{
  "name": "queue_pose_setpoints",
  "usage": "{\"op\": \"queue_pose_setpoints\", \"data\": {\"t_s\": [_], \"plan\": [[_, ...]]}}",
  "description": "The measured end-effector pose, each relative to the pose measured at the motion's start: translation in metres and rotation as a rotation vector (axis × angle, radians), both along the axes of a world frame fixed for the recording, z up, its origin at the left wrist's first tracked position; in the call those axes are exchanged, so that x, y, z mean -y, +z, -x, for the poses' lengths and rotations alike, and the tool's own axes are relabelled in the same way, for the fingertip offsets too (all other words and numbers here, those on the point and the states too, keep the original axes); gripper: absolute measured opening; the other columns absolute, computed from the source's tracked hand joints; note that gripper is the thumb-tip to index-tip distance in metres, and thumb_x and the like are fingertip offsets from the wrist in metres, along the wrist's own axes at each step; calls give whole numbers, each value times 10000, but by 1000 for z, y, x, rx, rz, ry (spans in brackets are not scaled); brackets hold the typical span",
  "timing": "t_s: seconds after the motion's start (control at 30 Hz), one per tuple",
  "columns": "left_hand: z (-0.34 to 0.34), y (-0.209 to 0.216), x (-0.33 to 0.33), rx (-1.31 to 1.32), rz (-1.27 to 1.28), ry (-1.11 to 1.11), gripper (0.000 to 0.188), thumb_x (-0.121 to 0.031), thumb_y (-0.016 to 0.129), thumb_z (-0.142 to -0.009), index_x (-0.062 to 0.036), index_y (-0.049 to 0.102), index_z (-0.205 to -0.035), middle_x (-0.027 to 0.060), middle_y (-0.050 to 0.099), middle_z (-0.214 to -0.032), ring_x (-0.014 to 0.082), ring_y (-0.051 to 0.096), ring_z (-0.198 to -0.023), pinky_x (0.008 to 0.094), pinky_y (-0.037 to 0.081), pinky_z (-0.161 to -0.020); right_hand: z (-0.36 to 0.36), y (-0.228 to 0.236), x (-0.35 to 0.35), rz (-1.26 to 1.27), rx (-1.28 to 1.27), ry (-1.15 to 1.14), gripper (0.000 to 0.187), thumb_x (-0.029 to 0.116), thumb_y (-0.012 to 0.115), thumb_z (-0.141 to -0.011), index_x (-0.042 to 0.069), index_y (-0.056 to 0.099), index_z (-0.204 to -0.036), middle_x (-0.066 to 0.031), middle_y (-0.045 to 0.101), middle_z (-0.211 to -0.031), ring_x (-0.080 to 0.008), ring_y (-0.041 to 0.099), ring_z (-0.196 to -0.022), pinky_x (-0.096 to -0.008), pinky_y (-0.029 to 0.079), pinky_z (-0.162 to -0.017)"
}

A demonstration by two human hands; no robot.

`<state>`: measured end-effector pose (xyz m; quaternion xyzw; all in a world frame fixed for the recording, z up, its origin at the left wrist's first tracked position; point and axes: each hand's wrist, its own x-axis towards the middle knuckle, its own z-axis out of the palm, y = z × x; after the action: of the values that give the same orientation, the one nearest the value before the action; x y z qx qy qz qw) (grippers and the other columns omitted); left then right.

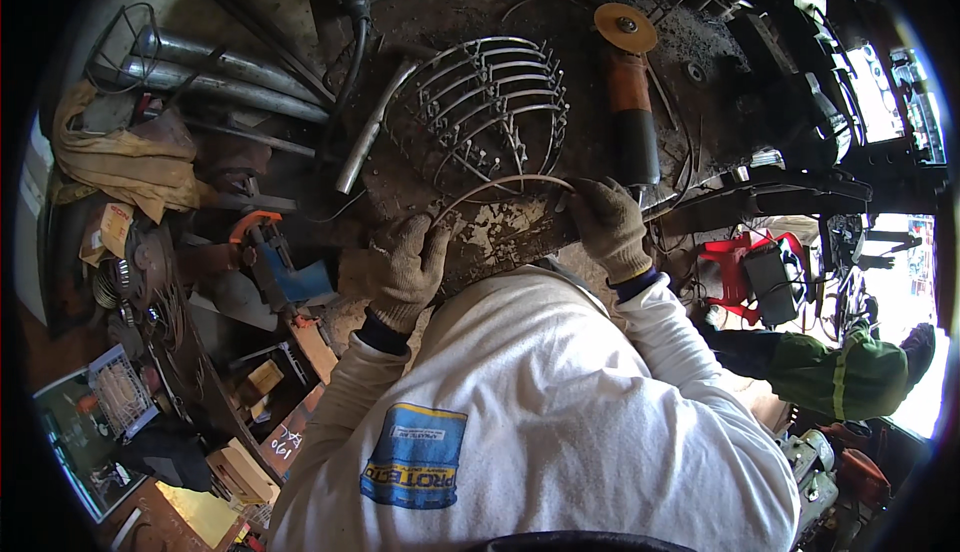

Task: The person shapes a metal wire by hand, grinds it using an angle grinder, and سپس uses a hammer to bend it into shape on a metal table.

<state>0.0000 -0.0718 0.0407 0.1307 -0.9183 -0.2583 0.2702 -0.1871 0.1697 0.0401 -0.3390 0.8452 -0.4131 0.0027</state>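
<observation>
Both my hands wear knitted work gloves. My left hand (405, 267) grips the left end of a thin curved metal rod (505, 182), and my right hand (607, 222) pinches its right end. The rod arches over the worn edge of a rusty metal workbench (500, 227). Just behind it lies a domed cage of bent wire ribs (485, 102). An angle grinder (630, 102) with an orange body and a yellowish disc lies to the right of the cage.
Steel pipes (220, 77) and a short tube (370, 132) lie at the left with a black cable (350, 52). Yellowish cloth (120, 157), a blue clamp tool (280, 262) and scrap crowd the lower left. A person in green sleeves (830, 372) is at the right, near a red stool (735, 267).
</observation>
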Motion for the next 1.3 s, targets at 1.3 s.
{"op": "queue_pose_setpoints", "data": {"t_s": [1.3], "plan": [[0,1,0,-13,-64,-19,177,-113,751,-897,-34,739,-1055,175,736,-1008,377,697,-905,439,559,-799,-3,39,-15,701,878,-153,371,32,687,-960,-14,606,-1319,-113,702,-1159,-199,707,-1046,-300,571,-910]]}}
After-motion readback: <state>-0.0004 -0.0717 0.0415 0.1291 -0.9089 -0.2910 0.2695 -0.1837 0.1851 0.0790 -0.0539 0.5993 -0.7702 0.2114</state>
